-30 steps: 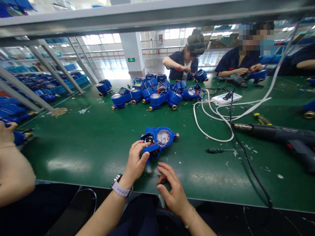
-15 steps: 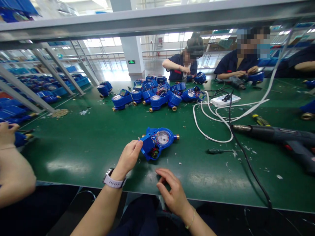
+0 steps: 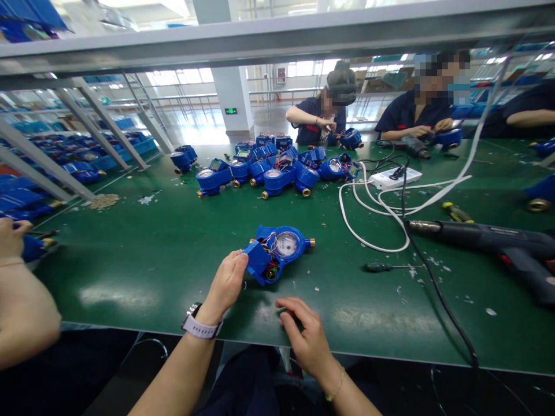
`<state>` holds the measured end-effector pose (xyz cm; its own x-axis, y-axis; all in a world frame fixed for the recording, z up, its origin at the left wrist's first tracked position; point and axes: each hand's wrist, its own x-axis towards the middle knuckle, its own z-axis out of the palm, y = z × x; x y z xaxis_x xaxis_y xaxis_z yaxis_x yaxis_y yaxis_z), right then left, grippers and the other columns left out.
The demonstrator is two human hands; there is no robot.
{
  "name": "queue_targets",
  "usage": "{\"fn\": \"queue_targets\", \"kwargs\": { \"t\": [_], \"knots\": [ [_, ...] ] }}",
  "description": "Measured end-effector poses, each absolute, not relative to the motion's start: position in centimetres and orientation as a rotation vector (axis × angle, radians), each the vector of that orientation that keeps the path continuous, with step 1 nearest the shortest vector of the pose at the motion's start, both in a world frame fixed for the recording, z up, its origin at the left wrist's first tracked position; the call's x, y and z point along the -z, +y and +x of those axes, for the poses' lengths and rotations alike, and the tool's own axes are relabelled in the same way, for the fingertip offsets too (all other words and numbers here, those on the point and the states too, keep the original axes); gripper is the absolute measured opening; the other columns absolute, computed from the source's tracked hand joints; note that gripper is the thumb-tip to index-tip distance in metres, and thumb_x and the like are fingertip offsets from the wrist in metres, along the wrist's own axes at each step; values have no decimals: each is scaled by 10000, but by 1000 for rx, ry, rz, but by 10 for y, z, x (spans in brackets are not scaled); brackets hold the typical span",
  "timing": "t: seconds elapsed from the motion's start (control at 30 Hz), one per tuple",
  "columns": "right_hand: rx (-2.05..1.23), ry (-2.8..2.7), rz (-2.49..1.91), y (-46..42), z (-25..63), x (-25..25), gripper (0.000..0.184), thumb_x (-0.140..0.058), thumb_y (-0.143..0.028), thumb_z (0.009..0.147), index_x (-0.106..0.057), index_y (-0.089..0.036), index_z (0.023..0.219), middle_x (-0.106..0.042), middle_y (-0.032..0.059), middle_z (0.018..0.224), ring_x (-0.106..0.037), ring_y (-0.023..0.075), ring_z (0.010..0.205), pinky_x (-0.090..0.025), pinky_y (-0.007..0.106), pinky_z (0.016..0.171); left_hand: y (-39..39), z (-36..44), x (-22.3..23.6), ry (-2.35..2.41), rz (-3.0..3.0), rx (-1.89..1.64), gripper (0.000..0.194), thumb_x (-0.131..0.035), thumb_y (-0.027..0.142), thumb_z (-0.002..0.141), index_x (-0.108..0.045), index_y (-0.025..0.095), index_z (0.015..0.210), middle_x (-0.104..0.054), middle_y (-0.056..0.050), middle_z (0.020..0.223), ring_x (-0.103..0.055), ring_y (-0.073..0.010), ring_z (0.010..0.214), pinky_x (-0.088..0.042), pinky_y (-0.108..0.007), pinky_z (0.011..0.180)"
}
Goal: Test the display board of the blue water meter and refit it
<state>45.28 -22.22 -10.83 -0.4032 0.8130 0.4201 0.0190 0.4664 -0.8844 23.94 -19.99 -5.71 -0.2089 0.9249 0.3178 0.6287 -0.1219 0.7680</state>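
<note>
A blue water meter (image 3: 287, 244) with a round clear dial and brass ends lies on the green table in front of me. Its blue rectangular cover (image 3: 257, 259) is pinched at the left side by my left hand (image 3: 228, 280), thumb on top. Loose coloured wires and a small round part show between cover and dial. My right hand (image 3: 306, 332) hovers by the table's near edge, below the meter, fingers curved and apart, holding nothing. A screwdriver (image 3: 378, 267) with a dark handle lies to the right of the meter.
Several blue meters (image 3: 277, 173) are heaped at the back. A heat gun (image 3: 485, 237), a yellow-black screwdriver (image 3: 457, 212), a white power strip (image 3: 396, 177) and cables occupy the right. A metal shelf beam (image 3: 277, 43) spans overhead. Co-workers sit opposite; another person's arm (image 3: 26, 300) is at left.
My left hand and the cover have shifted very slightly left and down. My right hand stays nearly in place, still empty. Opposite, a co-worker's hand has moved a little.
</note>
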Motion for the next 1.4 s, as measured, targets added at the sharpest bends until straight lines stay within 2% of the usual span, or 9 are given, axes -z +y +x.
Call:
{"fn": "queue_targets", "kwargs": {
  "t": [0.13, 0.27, 0.43, 0.57, 0.77, 1.0, 1.13, 1.27, 1.4],
  "knots": [
    [-966, -1750, -776, -204, 448, 101, 209, -517, -245, 969, -657, -178, 1109, -662, 66, 1006, -628, 161, 850, -490, 256, 751, -202, 239, 74, 1732, 1697, -1353, 669, -262, 639, 969, -680, 130, 855, -648, -125, 988, -596, -234, 924, -458, -348, 837],
    [-996, -1811, -858, -187, 438, 97, 319, -491, -278, 960, -601, -156, 1233, -668, 34, 851, -614, 148, 694, -468, 255, 674, -203, 240, 95, 1667, 1683, -1473, 716, -264, 679, 952, -690, 108, 1030, -625, -151, 1106, -586, -265, 1046, -452, -369, 921],
    [-1002, -2025, -945, -185, 425, 105, 577, -446, -273, 933, -342, -156, 1488, -673, -2, 754, -594, 172, 591, -402, 278, 585, -203, 244, 114, 1612, 1671, -1609, 737, -233, 677, 956, -659, 113, 1163, -620, -156, 1139, -572, -281, 1104, -442, -389, 970],
    [-986, -2081, -944, -188, 421, 111, 654, -417, -270, 927, -207, -136, 1532, -685, 4, 790, -609, 192, 616, -396, 294, 600, -204, 245, 122, 1603, 1679, -1629, 757, -246, 702, 940, -631, 115, 1222, -620, -159, 1142, -555, -293, 1140, -434, -405, 1000],
    [-1056, -2019, -898, -185, 424, 111, 531, -420, -272, 930, -388, -174, 1451, -683, 8, 809, -603, 164, 603, -426, 269, 594, -204, 242, 127, 1597, 1731, -1613, 778, -231, 709, 937, -625, 104, 1226, -621, -163, 1128, -537, -302, 1160, -433, -410, 1009],
    [-1017, -2068, -879, -185, 424, 115, 578, -442, -276, 933, -334, -188, 1493, -679, 1, 824, -593, 165, 588, -420, 281, 582, -205, 244, 123, 1590, 1788, -1631, 832, -191, 742, 919, -657, 101, 1173, -588, -178, 1221, -538, -297, 1140, -435, -413, 1015],
    [-1039, -2052, -851, -188, 427, 112, 586, -458, -268, 926, -336, -175, 1492, -675, 5, 850, -594, 161, 615, -443, 286, 614, -205, 245, 124, 1598, 1774, -1630, 780, -210, 705, 941, -641, 108, 1199, -604, -172, 1200, -541, -291, 1144, -432, -417, 1021],
    [-1118, -1929, -835, -198, 442, 109, 472, -472, -268, 938, -469, -179, 1401, -666, 13, 874, -612, 146, 678, -486, 268, 673, -204, 246, 124, 1605, 1748, -1623, 752, -194, 665, 962, -651, 108, 1179, -621, -163, 1154, -549, -287, 1150, -423, -419, 1031],
    [-1114, -1777, -936, -199, 484, 109, 350, -493, -319, 962, -588, -183, 1269, -670, 27, 878, -625, 139, 705, -509, 233, 646, -203, 247, 119, 1638, 1784, -1623, 780, -190, 686, 949, -710, 109, 1016, -635, -159, 1109, -547, -290, 1141, -436, -417, 1012]
  ]
}}
